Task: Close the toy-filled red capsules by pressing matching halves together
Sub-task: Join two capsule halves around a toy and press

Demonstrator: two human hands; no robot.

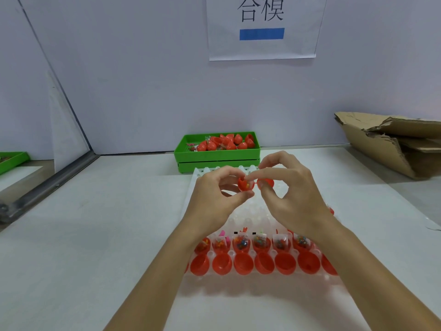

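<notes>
My left hand (216, 197) pinches a red capsule half (244, 185) with small coloured toys inside, held above the clear plastic holder tray (241, 285). My right hand (290, 189) pinches the matching empty red half (268, 182) just to its right; a thin hinge joins the two halves, which stand apart. On the tray's near side, a row of several toy-filled red halves (259, 242) sits behind a row of empty red halves (243, 264).
A green bin (216, 157) holding several closed red capsules stands behind the tray against the white wall. Torn cardboard (393, 144) lies at the back right. A second green bin (12, 161) shows at the left edge, beyond a metal rail (47, 185).
</notes>
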